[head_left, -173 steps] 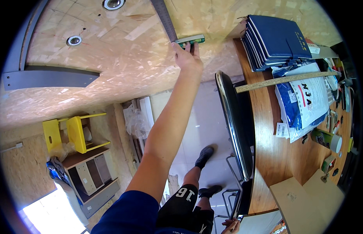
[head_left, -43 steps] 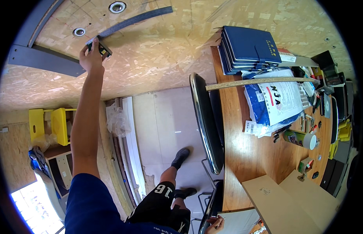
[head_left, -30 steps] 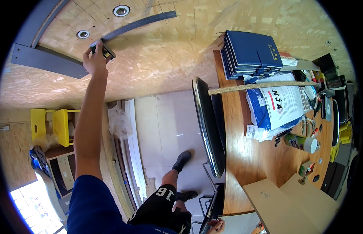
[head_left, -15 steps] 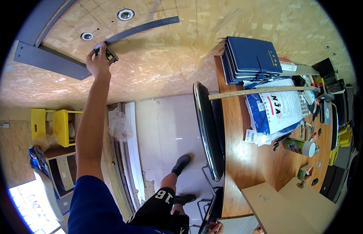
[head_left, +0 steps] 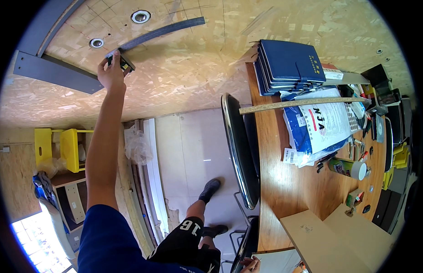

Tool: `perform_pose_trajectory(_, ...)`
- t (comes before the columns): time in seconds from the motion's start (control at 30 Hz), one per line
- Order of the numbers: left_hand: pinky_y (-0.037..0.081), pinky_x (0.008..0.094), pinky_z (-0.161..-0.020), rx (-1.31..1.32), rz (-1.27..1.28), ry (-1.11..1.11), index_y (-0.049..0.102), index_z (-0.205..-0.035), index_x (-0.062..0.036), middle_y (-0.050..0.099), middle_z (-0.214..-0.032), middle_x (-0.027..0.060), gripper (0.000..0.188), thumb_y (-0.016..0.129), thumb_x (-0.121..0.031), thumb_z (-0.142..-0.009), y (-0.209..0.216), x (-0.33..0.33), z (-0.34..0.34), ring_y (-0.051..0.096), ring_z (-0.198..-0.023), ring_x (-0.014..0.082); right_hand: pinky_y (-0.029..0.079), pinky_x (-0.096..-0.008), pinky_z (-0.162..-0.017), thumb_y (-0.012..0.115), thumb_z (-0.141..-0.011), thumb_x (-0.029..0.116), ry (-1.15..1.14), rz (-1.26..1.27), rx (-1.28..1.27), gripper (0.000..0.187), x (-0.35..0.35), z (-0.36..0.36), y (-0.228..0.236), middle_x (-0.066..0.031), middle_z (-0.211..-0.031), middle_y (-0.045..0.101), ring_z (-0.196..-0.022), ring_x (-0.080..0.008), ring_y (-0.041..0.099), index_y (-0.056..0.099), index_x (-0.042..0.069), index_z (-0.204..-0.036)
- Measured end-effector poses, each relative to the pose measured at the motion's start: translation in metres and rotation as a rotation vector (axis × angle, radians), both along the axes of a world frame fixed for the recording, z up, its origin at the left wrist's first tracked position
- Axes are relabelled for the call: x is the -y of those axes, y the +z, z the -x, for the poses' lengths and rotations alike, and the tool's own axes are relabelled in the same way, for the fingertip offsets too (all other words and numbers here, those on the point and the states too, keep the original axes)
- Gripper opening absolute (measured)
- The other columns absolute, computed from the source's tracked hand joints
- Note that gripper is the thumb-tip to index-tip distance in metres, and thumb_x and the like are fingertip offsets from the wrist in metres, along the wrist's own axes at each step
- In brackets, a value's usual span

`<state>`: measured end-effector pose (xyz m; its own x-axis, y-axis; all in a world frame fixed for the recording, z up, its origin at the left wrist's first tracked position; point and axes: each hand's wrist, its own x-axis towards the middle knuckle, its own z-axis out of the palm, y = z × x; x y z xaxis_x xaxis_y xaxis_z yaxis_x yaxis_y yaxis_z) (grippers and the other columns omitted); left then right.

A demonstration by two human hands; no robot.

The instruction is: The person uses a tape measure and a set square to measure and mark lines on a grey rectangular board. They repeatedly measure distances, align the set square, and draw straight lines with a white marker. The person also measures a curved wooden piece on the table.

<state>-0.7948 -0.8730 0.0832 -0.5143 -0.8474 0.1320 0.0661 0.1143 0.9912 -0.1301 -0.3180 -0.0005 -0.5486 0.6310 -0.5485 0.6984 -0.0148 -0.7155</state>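
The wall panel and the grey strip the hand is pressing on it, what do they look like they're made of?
The wall panel looks like oriented strand board: pale, unpainted, with large flat wood chips showing all over its surface. The long grey strip looks matte, thin and evenly coloured, bending in a smooth curve, so probably plastic or painted metal; the view cannot settle which. The left hand holds a small dark tool at its end.

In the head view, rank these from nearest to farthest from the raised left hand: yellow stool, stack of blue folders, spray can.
From the left hand:
1. Yellow stool, below it at the left.
2. Stack of blue folders, across on the desk's top end.
3. Spray can, farther right on the desk.
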Motion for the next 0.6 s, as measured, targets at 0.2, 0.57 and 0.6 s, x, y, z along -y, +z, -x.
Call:
perform_pose_trajectory(0.2,0.065,0.0403,-0.062,0.003,-0.006,0.001,0.046,-0.122,-0.0027,0.069,-0.097,0.0123,0.056,0.082,-0.022,-0.085,0.002,0.000,0.000,0.068,-0.089,0.0187,0.053,-0.0296,-0.060,0.043,-0.108,0.037,0.063,-0.037,0.033,0.044,0.001,0.011,0.007,-0.0153,-0.086,0.070,-0.063,-0.0196,0.066,0.056,-0.004,-0.120)
perform_pose_trajectory(0.57,0.065,0.0418,-0.062,-0.024,0.005,-0.004,0.045,-0.123,-0.0031,0.069,-0.099,0.0136,0.057,0.083,-0.022,-0.085,-0.001,0.009,0.001,0.068,-0.090,0.0193,0.051,-0.0262,-0.054,0.046,-0.106,0.038,0.087,-0.123,0.060,0.043,-0.014,-0.009,-0.015,-0.0123,-0.083,0.071,-0.063,-0.0165,0.065,0.057,-0.001,-0.117)
perform_pose_trajectory(0.6,0.065,0.0420,-0.063,-0.018,0.002,-0.003,0.045,-0.123,-0.0031,0.069,-0.100,0.0139,0.058,0.083,-0.023,-0.084,-0.002,0.009,0.001,0.068,-0.090,0.0195,0.050,-0.0255,-0.053,0.046,-0.106,0.039,0.096,-0.134,0.067,0.042,-0.015,-0.011,-0.018,-0.0118,-0.083,0.071,-0.062,-0.0158,0.064,0.058,-0.001,-0.117)
